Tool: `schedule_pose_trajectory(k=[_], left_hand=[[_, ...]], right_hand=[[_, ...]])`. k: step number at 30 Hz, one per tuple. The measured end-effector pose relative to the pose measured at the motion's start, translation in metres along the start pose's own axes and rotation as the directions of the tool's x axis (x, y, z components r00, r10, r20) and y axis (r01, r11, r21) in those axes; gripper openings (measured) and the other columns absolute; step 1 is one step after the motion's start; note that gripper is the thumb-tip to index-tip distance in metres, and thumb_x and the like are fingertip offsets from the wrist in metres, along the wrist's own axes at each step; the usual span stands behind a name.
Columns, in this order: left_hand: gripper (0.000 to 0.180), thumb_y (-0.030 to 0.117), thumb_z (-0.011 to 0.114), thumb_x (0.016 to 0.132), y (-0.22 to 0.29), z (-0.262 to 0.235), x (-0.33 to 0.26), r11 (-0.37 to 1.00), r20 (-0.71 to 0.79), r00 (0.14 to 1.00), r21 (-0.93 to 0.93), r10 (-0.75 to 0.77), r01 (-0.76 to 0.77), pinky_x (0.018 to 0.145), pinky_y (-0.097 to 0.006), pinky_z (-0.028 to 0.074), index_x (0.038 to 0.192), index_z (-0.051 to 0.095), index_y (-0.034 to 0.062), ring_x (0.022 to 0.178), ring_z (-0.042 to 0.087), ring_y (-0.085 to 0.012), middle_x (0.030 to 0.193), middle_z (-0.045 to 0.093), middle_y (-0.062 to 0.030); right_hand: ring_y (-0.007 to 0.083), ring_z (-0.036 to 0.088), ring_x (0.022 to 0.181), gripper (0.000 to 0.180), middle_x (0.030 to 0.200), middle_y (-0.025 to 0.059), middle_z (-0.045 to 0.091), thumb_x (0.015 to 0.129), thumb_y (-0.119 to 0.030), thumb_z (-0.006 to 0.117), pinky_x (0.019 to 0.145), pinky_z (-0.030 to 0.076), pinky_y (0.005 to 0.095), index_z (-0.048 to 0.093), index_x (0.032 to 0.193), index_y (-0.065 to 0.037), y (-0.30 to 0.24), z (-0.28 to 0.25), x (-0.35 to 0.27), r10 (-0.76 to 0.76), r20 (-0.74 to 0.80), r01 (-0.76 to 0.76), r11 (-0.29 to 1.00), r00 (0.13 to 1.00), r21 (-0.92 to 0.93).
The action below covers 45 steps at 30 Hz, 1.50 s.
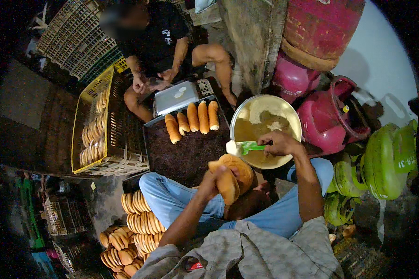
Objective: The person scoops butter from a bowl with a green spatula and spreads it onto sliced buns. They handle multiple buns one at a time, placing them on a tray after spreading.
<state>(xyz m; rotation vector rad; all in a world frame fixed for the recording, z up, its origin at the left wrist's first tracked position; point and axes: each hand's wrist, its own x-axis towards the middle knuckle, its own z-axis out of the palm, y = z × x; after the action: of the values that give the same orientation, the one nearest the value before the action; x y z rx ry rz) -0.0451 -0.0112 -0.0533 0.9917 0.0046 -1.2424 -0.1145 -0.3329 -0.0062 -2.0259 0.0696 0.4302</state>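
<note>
My left hand (214, 179) holds a split golden bread roll (233, 176) open above my lap. My right hand (279, 143) grips a green-handled spatula (246, 148) with a lump of white cream on its tip, over the rim of a round metal bowl of cream (284, 111). In front of me lies a dark baking tray (186, 156) with several filled rolls (193, 118) in a row at its far end.
A person in a black shirt (158, 37) sits opposite, hands over a small metal tray (174, 97). A yellow crate of rolls (95, 125) stands left. Stacked rolls (135, 228) lie by my left knee. Red gas cylinders (330, 116) and green ones (386, 158) crowd the right.
</note>
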Motion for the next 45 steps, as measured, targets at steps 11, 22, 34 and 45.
schedule_pose_trajectory(k=[11, 22, 34, 45], left_hand=[[0.075, 0.07, 0.044, 0.095, 0.024, -0.023, 0.003, 0.873, -0.037, 0.993, -0.474, 0.112, -0.116, 0.102, -0.055, 0.051, 0.138, 0.052, 0.0098, 0.121, 0.061, -0.0355, 0.134, 0.06, -0.0177], [0.055, 0.05, 0.06, 0.098, 0.024, -0.074, -0.003, 0.874, -0.101, 0.986, -0.456, 0.135, -0.167, 0.091, -0.046, 0.057, 0.125, 0.056, 0.002, 0.104, 0.067, -0.0313, 0.116, 0.066, -0.015], [0.039, 0.008, 0.065, 0.09, 0.055, -0.137, 0.014, 0.849, -0.315, 0.846, -0.176, 0.43, -0.498, 0.091, -0.039, 0.057, 0.126, 0.053, 0.0011, 0.101, 0.067, -0.026, 0.112, 0.066, -0.011], [0.033, 0.016, 0.066, 0.082, 0.009, -0.178, 0.071, -0.035, 0.044, 0.576, 0.999, 0.816, -0.027, 0.083, -0.046, 0.052, 0.115, 0.062, 0.0122, 0.095, 0.066, -0.0342, 0.1, 0.068, -0.0141]], right_hand=[[0.0344, 0.061, 0.075, 0.033, 0.083, 0.013, 0.056, 0.086, -0.026, 0.07, 0.069, 0.052, 0.0452, 0.071, 0.119, -0.023, -0.006, 0.089, 0.057, -0.509, -0.186, 0.333, 0.756, 0.84, -0.563], [0.0315, 0.066, 0.084, 0.036, 0.093, 0.0102, 0.06, 0.085, -0.024, 0.067, 0.07, 0.055, 0.0462, 0.066, 0.121, -0.023, -0.04, 0.106, 0.052, -0.564, -0.119, 0.297, 0.589, 0.817, -0.751], [0.0316, 0.059, 0.08, 0.041, 0.084, 0.0115, 0.053, 0.078, -0.009, 0.07, 0.071, 0.05, 0.0431, 0.071, 0.119, -0.016, -0.053, 0.079, 0.036, -0.51, -0.244, 0.213, 0.68, 0.825, -0.702], [0.0359, 0.06, 0.081, 0.035, 0.086, 0.0169, 0.058, 0.083, -0.013, 0.064, 0.074, 0.05, 0.0435, 0.071, 0.117, -0.007, -0.033, 0.033, 0.021, -0.364, -0.413, 0.068, 0.812, 0.835, -0.58]])
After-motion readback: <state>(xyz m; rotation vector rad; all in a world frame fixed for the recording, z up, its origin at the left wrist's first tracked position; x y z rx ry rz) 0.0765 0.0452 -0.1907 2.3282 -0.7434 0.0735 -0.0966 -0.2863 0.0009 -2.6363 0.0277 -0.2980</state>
